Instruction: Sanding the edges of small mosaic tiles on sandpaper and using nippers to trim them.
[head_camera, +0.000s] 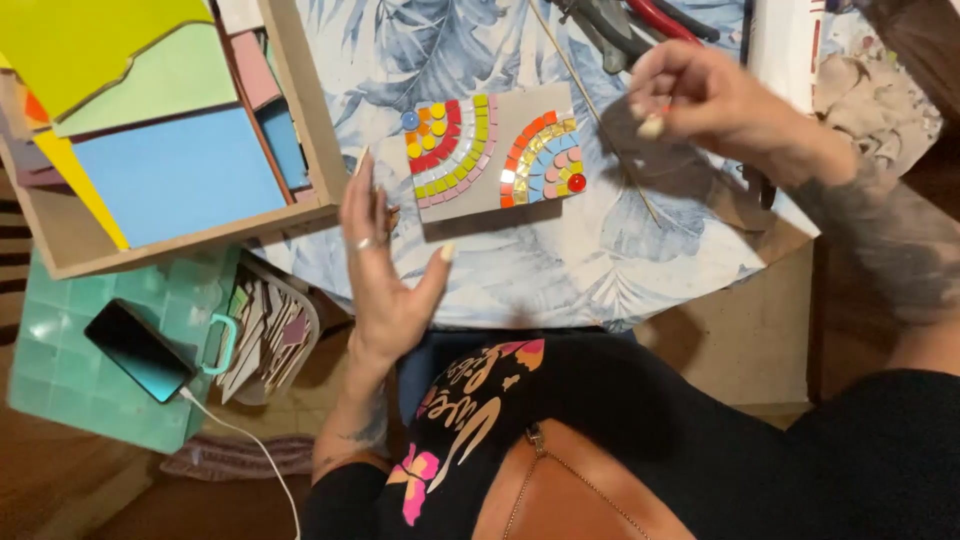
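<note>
Looking down with us now, far left, a turquoise tiled stool (70, 370) carries a dark phone (138, 350) lying at a slant, a white cable (250, 445) trailing from its lower end. Above it sits a wooden tray (300, 110), and in it we see flat sheets stacked on one another: yellow (80, 40), pale green (170, 85), blue (180, 175), with pink and blue pieces standing along its right wall. Just below the tray, a small caddy with a teal handle (265, 335) holds upright shards in mixed colours.

Moving right, our left hand (385, 260) stands on edge over the leaf-print tablecloth (520, 270), palm turned right, fingers straight and spread apart, a ring on one, gripping nothing. Its fingertips sit just beside the mosaic board (492, 152).

That grey board lies flat on the cloth, long axis running left to right, tipped slightly up at the right end. Two rainbow arcs of small tiles curve across it, a blue bead at its upper left, a red bead at its lower right.

Further right, our right hand (715, 105) hovers above the cloth, fingers curled together and pinched on something small and pale; what it is, we cannot tell. Red-handled pliers (650, 20) lie at the top edge behind it.
</note>
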